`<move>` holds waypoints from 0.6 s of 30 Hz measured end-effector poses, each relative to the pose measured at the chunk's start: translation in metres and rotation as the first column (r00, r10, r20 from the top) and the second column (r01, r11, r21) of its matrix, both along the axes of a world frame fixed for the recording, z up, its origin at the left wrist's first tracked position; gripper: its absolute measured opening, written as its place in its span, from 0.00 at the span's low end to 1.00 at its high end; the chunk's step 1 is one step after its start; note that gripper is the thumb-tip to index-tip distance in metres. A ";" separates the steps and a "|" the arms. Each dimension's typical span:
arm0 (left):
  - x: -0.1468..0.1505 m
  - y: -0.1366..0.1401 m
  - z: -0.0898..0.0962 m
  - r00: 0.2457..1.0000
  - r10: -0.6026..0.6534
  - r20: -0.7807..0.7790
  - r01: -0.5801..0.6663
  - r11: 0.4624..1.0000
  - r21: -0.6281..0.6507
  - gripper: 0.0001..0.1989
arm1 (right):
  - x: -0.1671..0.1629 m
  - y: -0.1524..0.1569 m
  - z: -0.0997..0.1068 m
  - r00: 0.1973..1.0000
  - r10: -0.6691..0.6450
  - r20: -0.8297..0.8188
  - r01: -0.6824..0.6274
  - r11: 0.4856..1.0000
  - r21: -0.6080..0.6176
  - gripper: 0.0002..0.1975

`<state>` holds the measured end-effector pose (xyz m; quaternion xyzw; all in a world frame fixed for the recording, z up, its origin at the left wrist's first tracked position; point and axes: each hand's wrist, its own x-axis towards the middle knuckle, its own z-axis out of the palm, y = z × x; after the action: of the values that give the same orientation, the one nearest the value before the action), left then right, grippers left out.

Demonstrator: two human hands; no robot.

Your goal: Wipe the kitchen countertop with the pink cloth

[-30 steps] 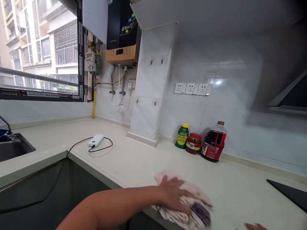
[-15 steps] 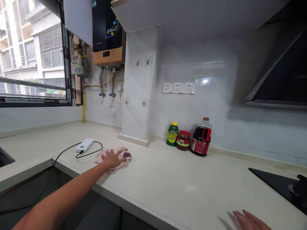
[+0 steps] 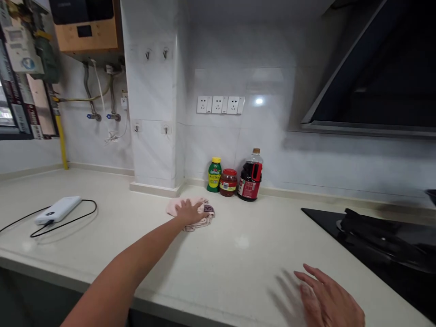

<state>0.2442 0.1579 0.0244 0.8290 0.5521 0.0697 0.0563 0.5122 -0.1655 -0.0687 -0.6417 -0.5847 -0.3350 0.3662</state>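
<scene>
The cloth [image 3: 195, 212] lies crumpled on the counter [image 3: 238, 254], far from the person, just in front of the white pillar [image 3: 155, 113] and near the three bottles. The left hand [image 3: 189, 212] presses flat on top of it, fingers spread and lying on the cloth, not closed around it. The cloth stretches a little more left to right than near to far, and its right end shows beyond the fingertips. The left arm reaches far across the counter, so this hand is the one on the cloth; the right hand [image 3: 329, 299] is well apart, near the front edge, open, fingers apart, holding nothing, hovering or resting just on the counter. To the right of it is the black stove [image 3: 381, 236]. The green bottle [image 3: 214, 174], the red jar [image 3: 228, 182] and the dark bottle [image 3: 250, 177] stand against the wall. At far left lies a power bank [image 3: 58, 210] with its cable
</scene>
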 end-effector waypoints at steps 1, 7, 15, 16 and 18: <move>0.022 -0.005 0.001 0.999 -0.049 0.004 0.049 0.999 -0.016 0.48 | 0.000 -0.001 0.000 1.000 -0.007 -0.025 0.007 1.000 -0.003 0.16; 0.126 -0.097 -0.001 0.884 -0.467 0.033 0.468 0.879 -0.095 0.50 | -0.009 -0.004 0.007 0.955 -0.073 -0.287 0.078 0.997 0.008 0.22; 0.082 -0.215 -0.003 0.522 -0.842 0.138 0.849 0.498 -0.176 0.41 | -0.012 -0.006 0.020 0.833 -0.029 -0.552 0.035 0.999 -0.001 0.33; 0.064 -0.218 -0.002 0.507 -0.849 0.152 0.858 0.479 -0.185 0.40 | -0.011 -0.006 0.020 0.830 -0.013 -0.558 0.019 1.000 0.005 0.32; 0.026 -0.220 0.003 0.501 -0.847 0.177 0.861 0.469 -0.196 0.38 | -0.010 -0.007 0.020 0.828 0.005 -0.561 0.000 1.000 0.008 0.33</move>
<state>0.2700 -0.0619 0.0275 0.9760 0.0672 -0.0175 0.2063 0.5025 -0.1725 -0.0484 -0.7097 -0.4512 -0.1335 0.5244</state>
